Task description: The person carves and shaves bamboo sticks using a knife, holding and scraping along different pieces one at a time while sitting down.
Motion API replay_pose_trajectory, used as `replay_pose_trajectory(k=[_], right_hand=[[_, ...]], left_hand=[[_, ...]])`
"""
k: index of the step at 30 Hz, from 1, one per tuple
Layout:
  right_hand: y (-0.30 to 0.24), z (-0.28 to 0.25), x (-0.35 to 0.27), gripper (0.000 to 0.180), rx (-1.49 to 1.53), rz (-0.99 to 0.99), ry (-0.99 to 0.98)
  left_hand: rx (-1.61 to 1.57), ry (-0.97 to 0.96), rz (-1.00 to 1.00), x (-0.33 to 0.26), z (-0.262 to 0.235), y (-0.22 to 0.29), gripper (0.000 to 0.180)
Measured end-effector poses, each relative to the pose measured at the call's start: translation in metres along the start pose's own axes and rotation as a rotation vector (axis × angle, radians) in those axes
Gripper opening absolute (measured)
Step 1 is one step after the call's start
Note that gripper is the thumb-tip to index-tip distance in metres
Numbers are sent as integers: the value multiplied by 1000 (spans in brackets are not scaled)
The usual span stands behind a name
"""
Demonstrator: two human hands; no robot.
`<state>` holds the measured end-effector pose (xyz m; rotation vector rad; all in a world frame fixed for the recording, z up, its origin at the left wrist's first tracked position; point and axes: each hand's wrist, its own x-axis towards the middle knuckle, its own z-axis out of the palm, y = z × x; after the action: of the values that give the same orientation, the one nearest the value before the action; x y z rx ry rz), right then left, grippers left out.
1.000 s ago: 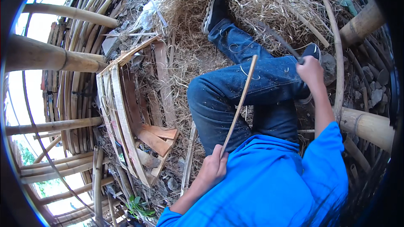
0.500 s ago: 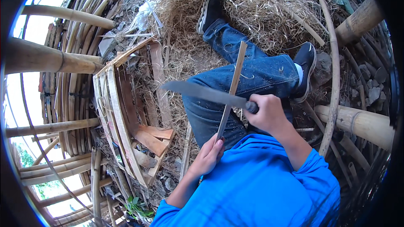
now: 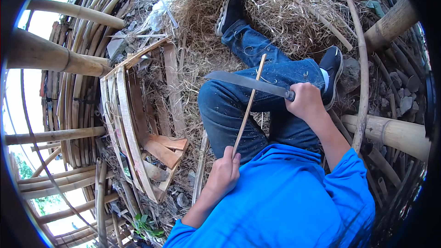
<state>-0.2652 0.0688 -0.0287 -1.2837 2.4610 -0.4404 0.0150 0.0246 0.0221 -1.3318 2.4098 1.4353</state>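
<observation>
Hands closed: your left hand (image 3: 223, 173) grips the bamboo strip (image 3: 248, 105) end, your right hand (image 3: 305, 102) the knife (image 3: 248, 82) crossing it above your knee (image 3: 220, 105).

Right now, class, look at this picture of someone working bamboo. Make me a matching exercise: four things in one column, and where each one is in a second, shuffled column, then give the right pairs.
Things:
1. left hand
2. right hand
3. thin bamboo strip
4. black shoe

Places:
A. resting on the pile of dry shavings
B. gripping the handle of the long knife
C. standing up across the knees in blue jeans
D. gripping the strip's lower end

Pairs: 1-D, 2-B, 3-C, 4-A
</observation>
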Motion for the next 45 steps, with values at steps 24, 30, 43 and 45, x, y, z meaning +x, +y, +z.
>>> replay_pose_trajectory(k=[24, 30, 43, 45], right_hand=[[-38, -8, -37, 27, 249, -548, 186], [-32, -29, -32, 28, 116, -550, 177], [-27, -37, -11, 20, 137, -387, 133], [-28, -43, -15, 17, 127, -375, 104]], left_hand=[[-282, -111, -76, 7, -7, -3, 21], [-251, -113, -71, -2, -7, 2, 18], [-368, -139, -75, -13, -18, 8, 16], [-327, -156, -32, -13, -14, 7, 16]])
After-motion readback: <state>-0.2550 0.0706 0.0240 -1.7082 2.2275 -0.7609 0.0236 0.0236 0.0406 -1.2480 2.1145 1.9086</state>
